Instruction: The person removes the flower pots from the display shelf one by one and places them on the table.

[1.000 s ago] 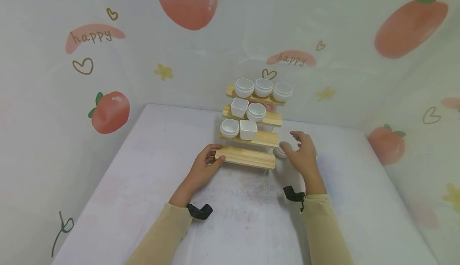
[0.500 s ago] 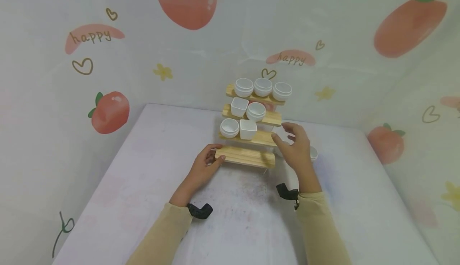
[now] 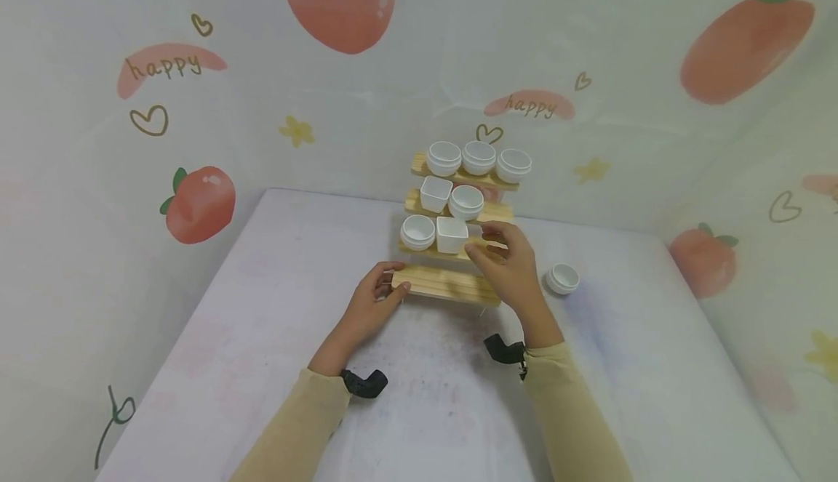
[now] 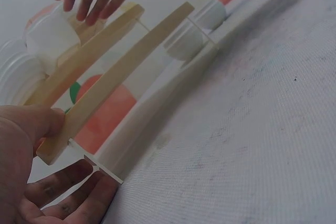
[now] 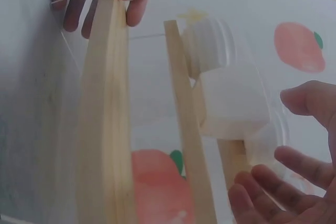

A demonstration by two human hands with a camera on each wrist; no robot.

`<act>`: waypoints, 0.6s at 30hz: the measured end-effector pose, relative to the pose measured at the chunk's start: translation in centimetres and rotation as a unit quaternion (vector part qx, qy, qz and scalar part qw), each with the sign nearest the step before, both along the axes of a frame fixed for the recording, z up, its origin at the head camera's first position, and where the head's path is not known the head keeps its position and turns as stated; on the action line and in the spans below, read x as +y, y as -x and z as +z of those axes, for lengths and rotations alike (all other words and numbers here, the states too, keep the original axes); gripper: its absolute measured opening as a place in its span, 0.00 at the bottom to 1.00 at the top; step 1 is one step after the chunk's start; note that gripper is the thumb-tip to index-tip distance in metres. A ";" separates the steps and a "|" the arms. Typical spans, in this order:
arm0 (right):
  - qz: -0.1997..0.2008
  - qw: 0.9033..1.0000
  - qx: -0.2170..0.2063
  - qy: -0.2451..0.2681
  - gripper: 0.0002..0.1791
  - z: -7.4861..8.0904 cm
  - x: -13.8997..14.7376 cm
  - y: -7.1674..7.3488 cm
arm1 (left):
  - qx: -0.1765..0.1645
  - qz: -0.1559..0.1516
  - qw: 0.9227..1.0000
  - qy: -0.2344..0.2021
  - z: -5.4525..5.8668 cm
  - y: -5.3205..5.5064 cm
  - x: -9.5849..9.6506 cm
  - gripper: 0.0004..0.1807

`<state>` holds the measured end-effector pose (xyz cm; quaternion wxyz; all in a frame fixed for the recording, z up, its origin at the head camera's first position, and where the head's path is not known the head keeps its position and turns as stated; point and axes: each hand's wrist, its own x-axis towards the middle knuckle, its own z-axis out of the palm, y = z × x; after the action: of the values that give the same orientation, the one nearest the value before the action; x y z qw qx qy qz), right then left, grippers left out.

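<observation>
A tiered display stand has wooden shelves (image 3: 445, 284) on clear supports. My left hand (image 3: 374, 300) holds the left end of its lowest shelf, thumb on the board and fingers around the clear support. Beside the square white bowl (image 3: 452, 235) on the second shelf from the bottom is my right hand (image 3: 513, 267). In the right wrist view its fingers (image 5: 294, 192) are spread, with nothing between them. A round white bowl (image 3: 417, 232) stands left of the square one. The shelf above carries another square bowl (image 3: 436, 193) and a round one (image 3: 466, 202).
Three round white bowls (image 3: 479, 158) line the top shelf. On the table to the right sits a round bowl (image 3: 563, 278). The left wrist view shows another bowl (image 4: 184, 43) on the table, beyond the lowest shelf. A patterned cloth backdrop (image 3: 366, 118) stands behind.
My right hand has moved left, from beside the bowls on the table to the second shelf's right part. The rightmost table bowl is now uncovered. My left hand has stayed put.
</observation>
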<state>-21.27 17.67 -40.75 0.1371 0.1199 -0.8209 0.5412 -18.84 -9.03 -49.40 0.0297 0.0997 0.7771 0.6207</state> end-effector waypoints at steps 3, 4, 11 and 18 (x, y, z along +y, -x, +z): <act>0.006 1.000 -0.010 0.011 0.27 -0.5 -0.5 0.4 | -0.001 0.000 1.000 0.000 0.1 0.0 0.0 0.23; 0.008 1.000 -0.015 0.018 0.26 -0.5 -0.7 0.5 | -0.003 0.000 1.000 0.000 0.1 0.0 0.0 0.22; 0.017 0.998 -0.025 0.048 0.24 -0.8 -1.6 0.8 | -0.009 -0.002 1.000 -0.005 0.0 -0.1 -0.1 0.22; 0.017 0.998 -0.019 0.050 0.24 -1.1 -2.1 1.1 | -0.012 0.001 1.000 -0.002 0.1 -0.1 -0.2 0.24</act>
<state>-22.33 15.59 -41.82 0.1182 0.1169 -0.7933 0.5857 -18.70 -9.19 -49.32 0.0381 0.0911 0.7759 0.6231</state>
